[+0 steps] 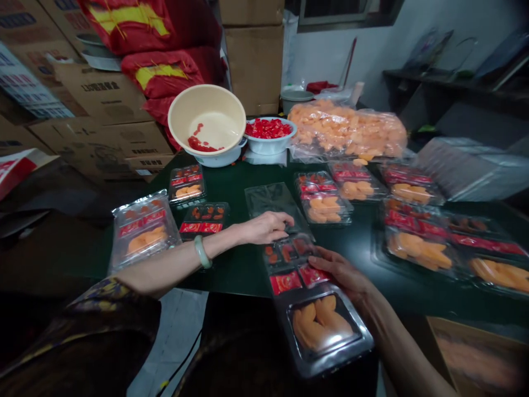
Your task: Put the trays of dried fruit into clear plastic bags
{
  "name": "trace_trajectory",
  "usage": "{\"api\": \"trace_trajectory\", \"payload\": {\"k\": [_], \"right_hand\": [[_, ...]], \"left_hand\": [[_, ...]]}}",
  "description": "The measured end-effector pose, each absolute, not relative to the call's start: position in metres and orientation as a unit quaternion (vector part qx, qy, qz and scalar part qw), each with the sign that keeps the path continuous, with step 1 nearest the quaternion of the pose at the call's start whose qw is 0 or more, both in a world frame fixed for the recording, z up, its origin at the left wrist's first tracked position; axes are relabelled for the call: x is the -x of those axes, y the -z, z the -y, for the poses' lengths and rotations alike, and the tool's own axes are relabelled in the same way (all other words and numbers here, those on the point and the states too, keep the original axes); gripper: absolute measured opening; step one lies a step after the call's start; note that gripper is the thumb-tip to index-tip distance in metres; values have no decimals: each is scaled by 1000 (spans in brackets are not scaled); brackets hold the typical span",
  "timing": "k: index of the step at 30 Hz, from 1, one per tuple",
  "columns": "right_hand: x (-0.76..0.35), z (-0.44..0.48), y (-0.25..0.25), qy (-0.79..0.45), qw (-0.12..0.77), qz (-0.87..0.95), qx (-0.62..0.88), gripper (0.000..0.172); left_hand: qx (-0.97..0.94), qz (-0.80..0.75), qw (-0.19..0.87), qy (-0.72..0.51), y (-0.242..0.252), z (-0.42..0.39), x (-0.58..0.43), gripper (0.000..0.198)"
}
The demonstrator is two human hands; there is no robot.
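Observation:
My right hand (341, 270) grips the right edge of a clear plastic tray (322, 361), tilted toward me over the table's front edge. In its compartments lie orange, shell-like pieces (320, 325), two red packets (286, 282) and small reddish pieces. My left hand (266, 227), below a pale green bangle (202, 252), is at the tray's far end with fingers curled on clear plastic (268, 199). Whether this plastic is a lid or a bag, I cannot tell. Left of my forearm, another filled tray (203, 220) lies partly hidden.
Filled packs stand at left (144, 229) and right (324, 201) on the dark green table (231, 275). At the back are a cream basin (206, 110), a blue bowl (268, 144) of red packets and a large bag of orange pieces (347, 132). Cardboard boxes (103, 94) stack behind.

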State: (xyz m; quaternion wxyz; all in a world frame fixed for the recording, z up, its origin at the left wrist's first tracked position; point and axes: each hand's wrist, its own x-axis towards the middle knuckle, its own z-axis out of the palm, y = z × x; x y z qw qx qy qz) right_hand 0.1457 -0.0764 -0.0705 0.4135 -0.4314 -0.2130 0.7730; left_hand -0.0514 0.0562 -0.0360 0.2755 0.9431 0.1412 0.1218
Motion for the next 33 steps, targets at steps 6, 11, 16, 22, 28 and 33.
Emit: {"api": "trace_trajectory", "payload": {"k": [6, 11, 16, 22, 28, 33], "right_hand": [[-158, 85, 62, -717, 467, 210, 473, 85], [-158, 89, 66, -727, 464, 232, 450, 81], [-154, 97, 66, -715, 471, 221, 467, 82], [-155, 96, 63, -715, 479, 222, 459, 77], [-155, 93, 59, -732, 458, 253, 437, 68], [-151, 90, 58, -744, 433, 271, 430, 71]], "left_hand": [[-961, -71, 251, -87, 19, -39, 44, 25], [-982, -78, 148, -84, 18, -28, 42, 23], [-893, -396, 169, -133, 36, -22, 46, 12], [-820, -520, 223, -84, 36, -27, 45, 24], [-809, -504, 294, -69, 28, -33, 41, 33], [-783, -510, 337, -113, 33, -32, 36, 30]]}}
